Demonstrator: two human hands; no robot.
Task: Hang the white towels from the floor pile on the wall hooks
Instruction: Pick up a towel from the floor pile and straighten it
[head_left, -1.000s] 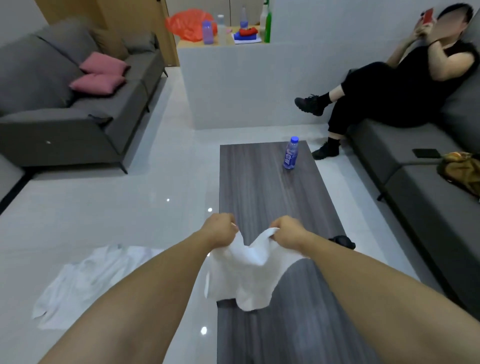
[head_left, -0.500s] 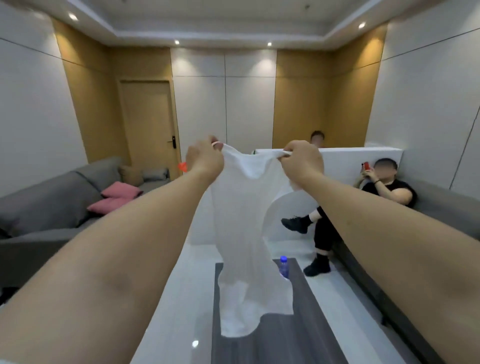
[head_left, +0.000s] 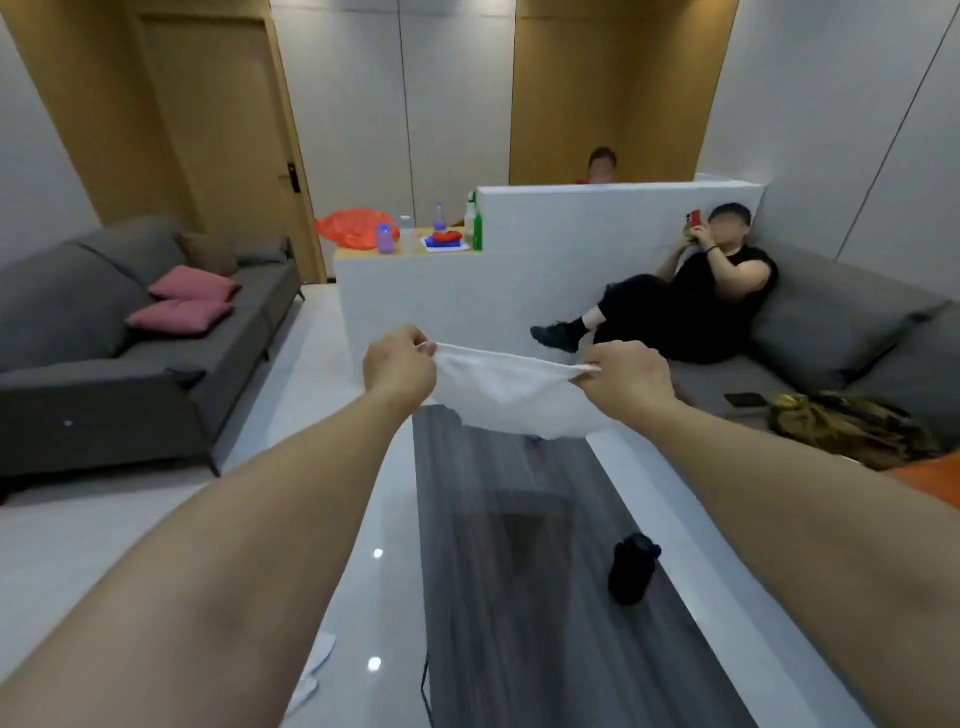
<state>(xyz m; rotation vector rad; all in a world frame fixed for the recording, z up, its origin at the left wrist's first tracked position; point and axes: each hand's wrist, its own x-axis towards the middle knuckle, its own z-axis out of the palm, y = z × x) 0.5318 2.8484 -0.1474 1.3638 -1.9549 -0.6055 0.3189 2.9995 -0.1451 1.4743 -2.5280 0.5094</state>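
Note:
I hold one white towel (head_left: 511, 397) stretched out in front of me above the far end of the dark wooden coffee table (head_left: 524, 582). My left hand (head_left: 397, 366) pinches its left top corner and my right hand (head_left: 626, 382) pinches its right top corner. The cloth billows away from me, almost level. A scrap of white cloth (head_left: 314, 670) from the floor pile shows at the bottom left of the table. No wall hooks are in view.
A black object (head_left: 632, 571) lies on the table. A grey sofa (head_left: 119, 343) with pink cushions stands left. On the right sofa (head_left: 852, 343) sits a person in black (head_left: 685, 306) beside a bag (head_left: 847, 428). A white partition (head_left: 519, 270) with bottles stands ahead, another person behind it.
Both hands have come down from head height to chest height with the towel. The cloth hung straight down before; now it flares out flat. The view has tilted downward.

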